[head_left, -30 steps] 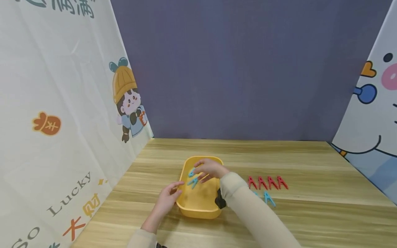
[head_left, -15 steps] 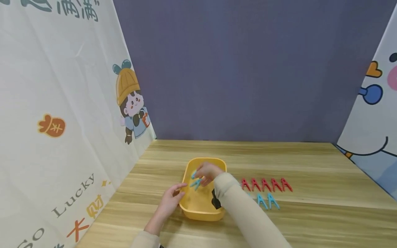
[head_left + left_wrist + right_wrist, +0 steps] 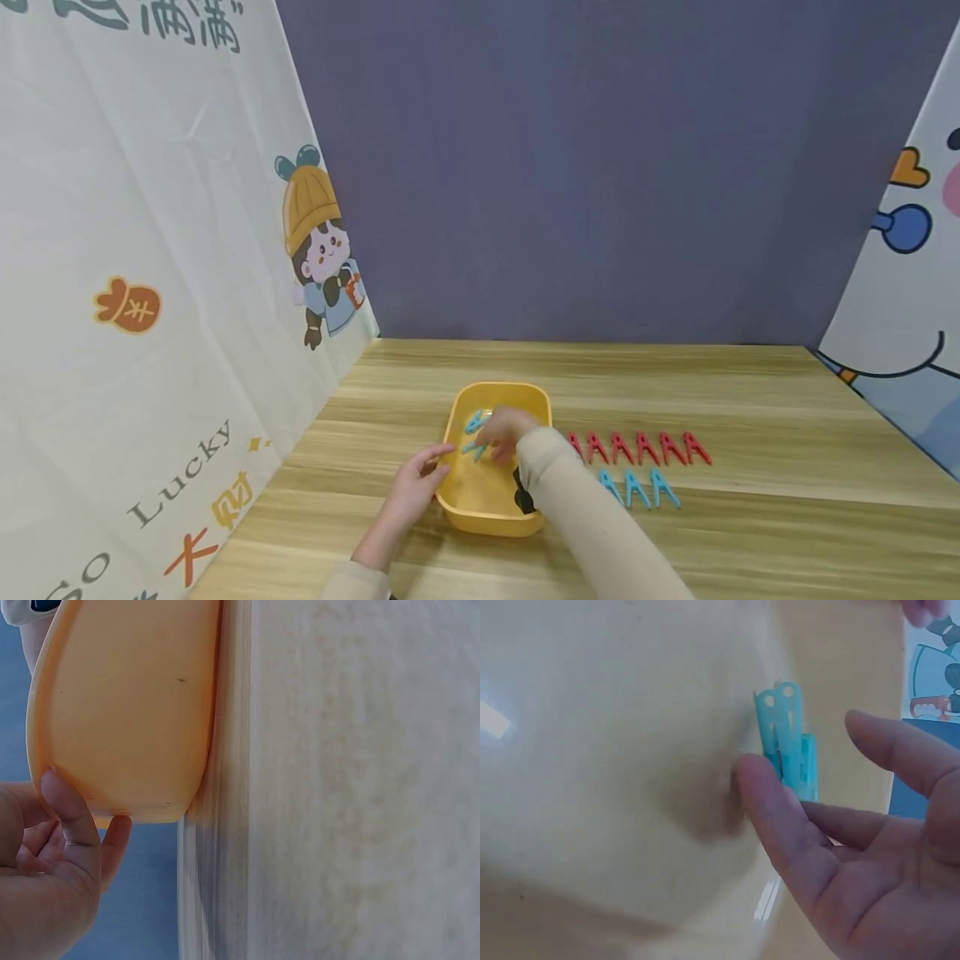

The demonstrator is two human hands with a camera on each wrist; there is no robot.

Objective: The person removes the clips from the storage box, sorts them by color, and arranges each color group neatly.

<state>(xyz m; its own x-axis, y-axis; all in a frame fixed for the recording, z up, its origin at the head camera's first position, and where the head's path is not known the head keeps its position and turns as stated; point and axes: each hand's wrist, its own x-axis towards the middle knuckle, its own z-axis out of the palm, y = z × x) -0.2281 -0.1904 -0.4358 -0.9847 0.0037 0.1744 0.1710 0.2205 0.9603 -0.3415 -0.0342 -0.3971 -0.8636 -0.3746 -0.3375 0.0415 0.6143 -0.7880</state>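
Observation:
The left hand point(image 3: 412, 483) holds the left side of a yellow plastic tub point(image 3: 491, 527). In the left wrist view its curled fingers point(image 3: 75, 817) are at the tub's rim and outer wall. Inside the tub is the right hand point(image 3: 506, 427), its fingers near light-blue clothespins point(image 3: 476, 421). The right wrist view shows one fingertip point(image 3: 759, 769) against a blue clothespin point(image 3: 780, 720), with the thumb point(image 3: 889, 746) spread well apart. Another blue clothespin point(image 3: 808, 761) lies close beside it, partly hidden by the fingers.
To the right of the tub, a row of several red clothespins point(image 3: 647, 448) lies on the wooden table point(image 3: 750, 400). Below it lies a row of blue clothespins point(image 3: 633, 487), partly covered by the right sleeve point(image 3: 585, 508). A printed white sheet point(image 3: 187, 250) borders the left side.
The right hand has shifted slightly down and right within the tub, uncovering more of the upper blue clothespin. The left hand stays at the rim. The view has turned slightly left.

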